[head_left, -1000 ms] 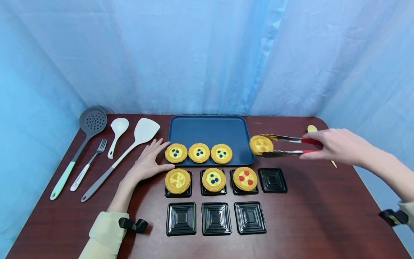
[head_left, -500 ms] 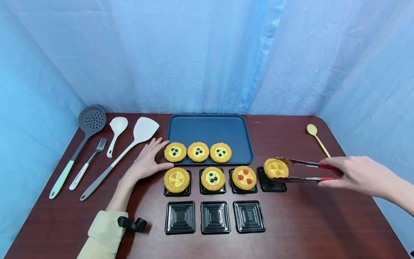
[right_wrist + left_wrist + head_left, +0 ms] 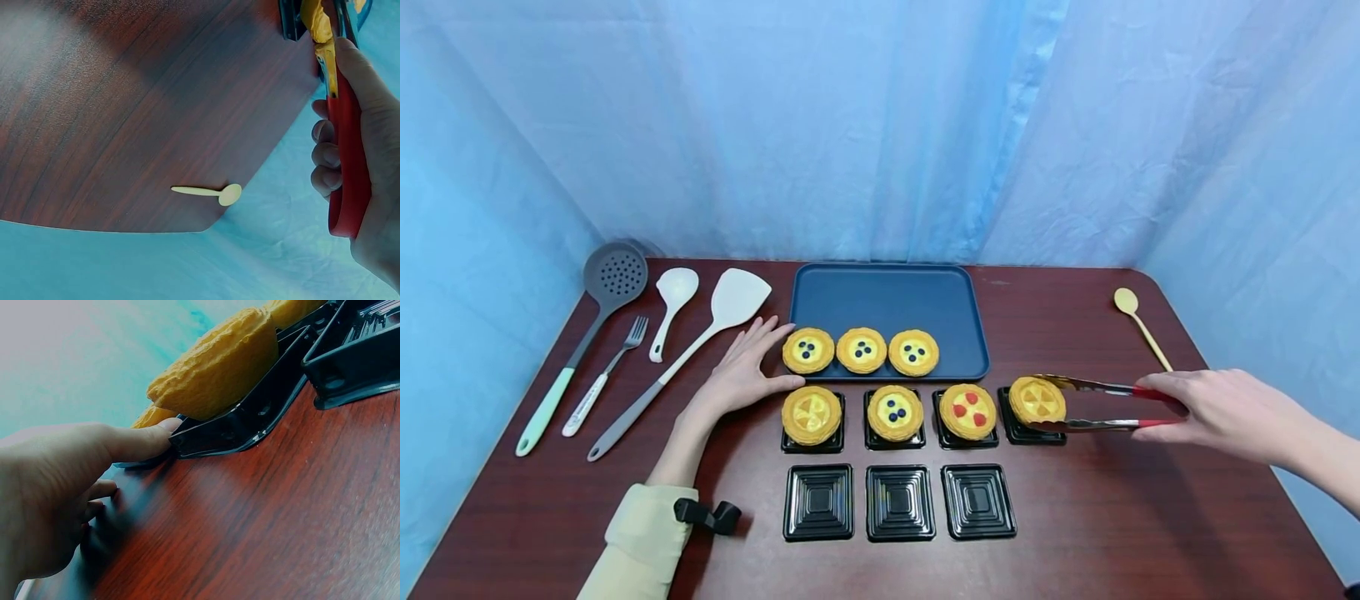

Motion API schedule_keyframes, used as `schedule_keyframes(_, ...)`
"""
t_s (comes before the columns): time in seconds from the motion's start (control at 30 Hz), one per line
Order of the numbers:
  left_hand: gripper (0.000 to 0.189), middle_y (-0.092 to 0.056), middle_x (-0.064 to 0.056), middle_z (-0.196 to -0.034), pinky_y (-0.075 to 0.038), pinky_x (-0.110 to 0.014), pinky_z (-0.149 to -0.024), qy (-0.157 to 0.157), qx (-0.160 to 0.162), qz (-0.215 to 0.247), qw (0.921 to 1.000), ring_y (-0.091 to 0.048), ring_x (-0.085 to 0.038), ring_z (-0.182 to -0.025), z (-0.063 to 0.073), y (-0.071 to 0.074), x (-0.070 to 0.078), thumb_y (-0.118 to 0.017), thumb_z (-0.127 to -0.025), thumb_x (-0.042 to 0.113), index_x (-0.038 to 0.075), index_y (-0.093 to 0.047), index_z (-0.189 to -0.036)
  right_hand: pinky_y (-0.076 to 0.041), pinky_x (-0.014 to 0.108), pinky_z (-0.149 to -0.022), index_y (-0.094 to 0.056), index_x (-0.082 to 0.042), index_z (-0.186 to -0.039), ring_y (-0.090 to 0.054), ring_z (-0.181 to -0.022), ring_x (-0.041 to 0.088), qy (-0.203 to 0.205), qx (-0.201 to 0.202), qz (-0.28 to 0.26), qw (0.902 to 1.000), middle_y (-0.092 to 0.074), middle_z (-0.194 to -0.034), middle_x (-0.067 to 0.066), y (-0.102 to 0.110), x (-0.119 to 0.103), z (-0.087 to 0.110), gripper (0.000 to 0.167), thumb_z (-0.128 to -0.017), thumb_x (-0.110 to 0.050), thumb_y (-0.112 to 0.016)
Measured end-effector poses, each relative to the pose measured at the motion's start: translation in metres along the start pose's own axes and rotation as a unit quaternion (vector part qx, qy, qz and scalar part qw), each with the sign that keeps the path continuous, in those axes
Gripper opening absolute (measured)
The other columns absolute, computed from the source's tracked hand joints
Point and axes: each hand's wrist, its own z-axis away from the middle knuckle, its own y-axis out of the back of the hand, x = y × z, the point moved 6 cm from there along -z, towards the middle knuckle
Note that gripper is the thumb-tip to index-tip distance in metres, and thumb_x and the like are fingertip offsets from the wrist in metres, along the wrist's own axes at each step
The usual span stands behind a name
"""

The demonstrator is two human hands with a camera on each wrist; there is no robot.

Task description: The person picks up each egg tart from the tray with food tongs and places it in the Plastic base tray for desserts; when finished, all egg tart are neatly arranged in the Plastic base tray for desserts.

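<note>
Head view: the right hand (image 3: 1213, 414), nearer, grips the tongs (image 3: 1105, 423); their long axis runs left to the tart (image 3: 1037, 399) between their arms, off the near-right corner of the blue tray (image 3: 887, 292). The left hand (image 3: 747, 372), fingers spread, grasps nothing visible beside the near-left corner.

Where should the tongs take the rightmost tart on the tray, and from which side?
Probably by the crust, front and back edges, with the tongs coming from the right. The round tart lies face up, its left neighbour close beside it, while the tray is bare to its right. The berries sit in the middle, so a rim grip should spare them.
</note>
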Motion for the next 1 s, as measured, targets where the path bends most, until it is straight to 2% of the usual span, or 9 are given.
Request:
schedule_keyframes(0.17, 0.092, -0.017, -0.019, -0.173, -0.003, -0.061, -0.131, 0.001, 0.0, 0.0, 1.0, -0.005, -0.041, -0.162, 0.0003, 0.0008, -0.0004, -0.078, -0.088, 0.05, 0.02, -0.034, -0.163, -0.033, 0.019, -0.051, -0.073, -0.024, -0.106, -0.034, -0.059, -0.011, 0.0, 0.002, 0.0, 1.0, -0.053, -0.074, -0.028, 0.0001, -0.0005, -0.0007, 0.052, -0.072, -0.06, -0.086)
schedule_keyframes(0.37, 0.092, -0.017, -0.019, -0.173, -0.003, -0.061, -0.131, 0.001, 0.0, 0.001, 1.0, -0.005, -0.041, -0.162, 0.0003, 0.0007, -0.0005, -0.078, -0.088, 0.05, 0.02, -0.034, -0.162, -0.028, 0.018, -0.052, -0.073, -0.024, -0.105, -0.031, -0.058, -0.01, 0.0, 0.005, 0.005, 1.0, -0.039, -0.066, -0.027, 0.0004, -0.0013, -0.0006, 0.05, -0.072, -0.06, -0.086)
schedule_keyframes(0.47, 0.091, -0.017, -0.019, -0.173, -0.003, -0.062, -0.131, 0.0, 0.001, 0.0, 1.0, -0.005, -0.041, -0.162, 0.0001, 0.0004, -0.0003, -0.078, -0.088, 0.051, 0.02, -0.034, -0.162, -0.028, 0.018, -0.052, -0.073, -0.023, -0.107, -0.031, -0.059, -0.01, -0.001, 0.0, 0.005, 1.0, -0.042, -0.069, -0.027, -0.0005, -0.0009, -0.0005, 0.052, -0.073, -0.06, -0.086)
schedule_keyframes(0.7, 0.092, -0.017, -0.019, -0.173, -0.003, -0.061, -0.131, 0.001, 0.001, -0.002, 1.0, -0.005, -0.041, -0.162, 0.0, 0.0009, 0.0004, -0.079, -0.088, 0.049, 0.02, -0.034, -0.162, -0.034, 0.019, -0.051, -0.073, -0.022, -0.108, -0.037, -0.06, -0.011, -0.009, -0.02, -0.005, 0.9998, -0.063, -0.082, -0.023, -0.0024, -0.0005, -0.0015, 0.053, -0.074, -0.062, -0.084)
schedule_keyframes(1.0, 0.091, -0.017, -0.019, -0.173, -0.003, -0.062, -0.131, 0.0, 0.0, 0.0, 1.0, -0.005, -0.042, -0.162, 0.0, 0.0005, 0.0006, -0.078, -0.088, 0.048, 0.02, -0.034, -0.162, -0.032, 0.019, -0.051, -0.073, -0.023, -0.107, -0.035, -0.059, -0.01, -0.008, -0.02, -0.004, 0.9998, -0.056, -0.077, -0.025, -0.0019, -0.0013, -0.0018, 0.053, -0.075, -0.063, -0.083)
